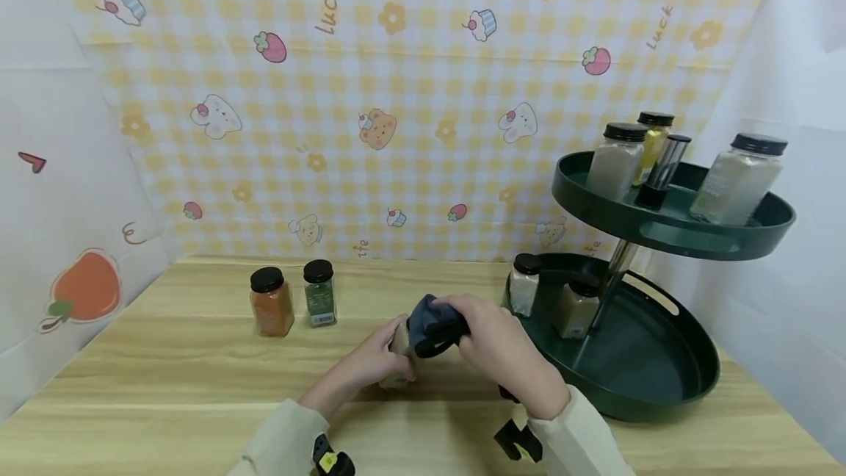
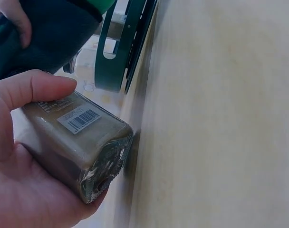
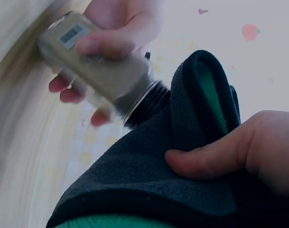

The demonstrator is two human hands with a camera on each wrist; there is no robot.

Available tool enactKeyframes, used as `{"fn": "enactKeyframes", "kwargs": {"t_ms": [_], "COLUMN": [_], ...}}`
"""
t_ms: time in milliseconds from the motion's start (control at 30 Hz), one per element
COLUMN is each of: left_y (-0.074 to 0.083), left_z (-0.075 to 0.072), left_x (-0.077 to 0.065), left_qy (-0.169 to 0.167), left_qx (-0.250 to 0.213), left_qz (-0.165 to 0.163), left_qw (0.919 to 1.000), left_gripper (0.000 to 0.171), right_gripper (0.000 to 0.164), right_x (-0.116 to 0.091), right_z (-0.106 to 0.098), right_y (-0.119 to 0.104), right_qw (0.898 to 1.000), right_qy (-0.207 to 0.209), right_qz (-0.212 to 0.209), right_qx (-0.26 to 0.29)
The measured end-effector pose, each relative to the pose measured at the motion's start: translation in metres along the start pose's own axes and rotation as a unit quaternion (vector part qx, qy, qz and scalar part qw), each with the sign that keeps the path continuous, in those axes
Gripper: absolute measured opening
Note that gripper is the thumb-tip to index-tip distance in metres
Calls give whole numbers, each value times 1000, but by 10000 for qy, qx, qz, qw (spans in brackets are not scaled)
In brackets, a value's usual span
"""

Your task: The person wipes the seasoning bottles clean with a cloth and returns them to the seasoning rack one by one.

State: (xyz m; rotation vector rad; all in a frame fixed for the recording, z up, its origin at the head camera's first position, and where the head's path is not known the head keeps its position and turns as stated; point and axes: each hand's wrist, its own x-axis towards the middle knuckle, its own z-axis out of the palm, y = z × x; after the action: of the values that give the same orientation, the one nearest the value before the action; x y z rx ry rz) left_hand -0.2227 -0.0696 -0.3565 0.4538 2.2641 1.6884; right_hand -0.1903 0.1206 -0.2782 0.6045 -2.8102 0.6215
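My left hand (image 1: 370, 362) grips a spice jar (image 2: 68, 137) of grey-brown powder round its body, thumb on the barcode side. The jar is tilted over, and its clear base shows in the left wrist view. In the right wrist view its black lid (image 3: 147, 104) points at a dark grey cloth (image 3: 130, 161) with a green underside. My right hand (image 1: 505, 347) holds this cloth bunched, thumb pressed on top. Folds of the cloth lie against the lid and hide part of it. Both hands are in front of me, close over the wooden table.
Left of my hands stand an orange spice jar (image 1: 272, 311) and a green herb jar (image 1: 320, 298). To the right is a dark green two-tier rack (image 1: 674, 230); its upper tray bears several containers, its lower tray a white jar (image 1: 524, 291) and a brownish jar (image 1: 576, 311).
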Motion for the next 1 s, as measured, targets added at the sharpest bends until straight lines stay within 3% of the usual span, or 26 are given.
{"fn": "enactKeyframes", "kwargs": {"t_ms": [167,367,567,700,867,1000], "left_y": [3,4,1,-2,-2,0], "left_z": [-1,-2,-6,-6,-2,-1], "left_x": [1,2,0,1,0,-1], "left_qy": [-75,100,42,-6,39,50], "left_qx": [-34,-43,69,62,-134,-136], "left_qz": [30,43,520,494,130,-52], "left_qw": [10000,9999,9986,9988,9998,9999], "left_gripper": [73,73,43,45,74,71], "right_gripper": [53,49,49,52,49,49], "right_x": [2,0,-4,-5,-4,-2], "right_z": [0,-3,-8,-8,-5,-2], "right_y": [2,-7,-20,-19,-11,-3], "right_qw": [9997,9983,9919,9946,9983,9997], "right_qy": [19,95,50,-80,-117,-103], "right_qz": [62,-490,-1209,-1000,-561,-115], "right_qx": [-214,-311,-383,-256,109,167]}}
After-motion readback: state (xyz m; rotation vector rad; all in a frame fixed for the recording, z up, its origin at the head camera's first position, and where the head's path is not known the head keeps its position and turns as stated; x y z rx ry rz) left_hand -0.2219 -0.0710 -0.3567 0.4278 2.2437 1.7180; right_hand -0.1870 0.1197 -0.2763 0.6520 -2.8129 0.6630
